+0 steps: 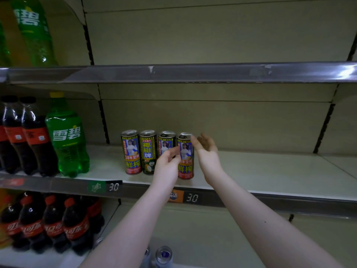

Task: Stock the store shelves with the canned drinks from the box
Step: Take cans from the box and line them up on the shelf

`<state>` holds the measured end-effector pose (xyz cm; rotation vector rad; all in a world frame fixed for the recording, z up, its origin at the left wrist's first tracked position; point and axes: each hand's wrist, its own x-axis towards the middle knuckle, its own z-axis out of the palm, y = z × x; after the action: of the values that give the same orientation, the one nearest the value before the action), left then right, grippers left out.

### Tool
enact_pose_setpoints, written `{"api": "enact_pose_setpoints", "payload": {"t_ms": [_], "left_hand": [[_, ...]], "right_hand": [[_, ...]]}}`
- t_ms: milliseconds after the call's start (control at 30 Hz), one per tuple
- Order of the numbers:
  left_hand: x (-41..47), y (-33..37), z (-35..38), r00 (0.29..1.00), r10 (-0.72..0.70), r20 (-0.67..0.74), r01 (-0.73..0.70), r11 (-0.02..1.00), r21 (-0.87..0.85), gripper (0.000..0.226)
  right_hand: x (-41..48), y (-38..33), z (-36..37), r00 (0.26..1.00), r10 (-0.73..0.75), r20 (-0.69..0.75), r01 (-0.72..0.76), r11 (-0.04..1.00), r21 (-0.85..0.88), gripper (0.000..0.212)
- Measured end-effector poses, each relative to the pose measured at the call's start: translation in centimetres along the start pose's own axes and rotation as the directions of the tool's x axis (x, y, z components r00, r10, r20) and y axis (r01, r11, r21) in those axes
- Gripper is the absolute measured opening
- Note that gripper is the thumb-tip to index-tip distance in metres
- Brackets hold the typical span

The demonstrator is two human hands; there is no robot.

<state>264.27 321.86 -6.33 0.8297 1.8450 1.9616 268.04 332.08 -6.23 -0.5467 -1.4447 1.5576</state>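
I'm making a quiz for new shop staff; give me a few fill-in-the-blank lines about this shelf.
A row of ___ cans stands on the middle shelf.
The right hand is at the ___ can of that row.
The bottle nearest the cans is ___.
Both price tags read ___.
Missing words: four; rightmost; green; 3.0

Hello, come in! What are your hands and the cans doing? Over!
Right hand open beside the end can. Left hand against its other side, grip unclear. Three more cans lined up left of it on the middle shelf. Nothing blocking.
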Motion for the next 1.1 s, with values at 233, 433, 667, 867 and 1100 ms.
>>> {"api": "enact_pose_setpoints", "payload": {"t_ms": [233, 433, 667, 867, 1100], "left_hand": [[-1.8, 1.0, 2.7, 0.998, 0.057, -0.002, -0.057, 0.994, -0.093, 0.025], [-3.6, 1.1, 7.0, 0.988, 0.156, 0.021, -0.152, 0.979, -0.132, 0.020], [-8.4, 1.5, 15.7, 0.960, 0.238, 0.147, -0.211, 0.961, -0.178, 0.027], [-13.7, 1.3, 25.0, 0.909, 0.225, 0.350, -0.181, 0.971, -0.153, 0.024], [-21.5, -0.3, 36.4, 0.821, 0.172, 0.544, -0.114, 0.984, -0.139, 0.028]], "right_hand": [[-2.3, -1.0, -3.8, 0.991, -0.122, 0.053, 0.123, 0.992, -0.008, 0.040], [-4.5, -2.7, -8.5, 0.984, -0.173, 0.050, 0.172, 0.985, 0.035, 0.037], [-7.9, -4.9, -18.7, 0.974, -0.216, -0.069, 0.217, 0.976, 0.011, 0.031], [-11.8, -6.5, -29.1, 0.955, -0.250, -0.158, 0.245, 0.968, -0.053, 0.033], [-18.0, -7.3, -42.4, 0.899, -0.258, -0.355, 0.219, 0.965, -0.146, 0.034]]}}
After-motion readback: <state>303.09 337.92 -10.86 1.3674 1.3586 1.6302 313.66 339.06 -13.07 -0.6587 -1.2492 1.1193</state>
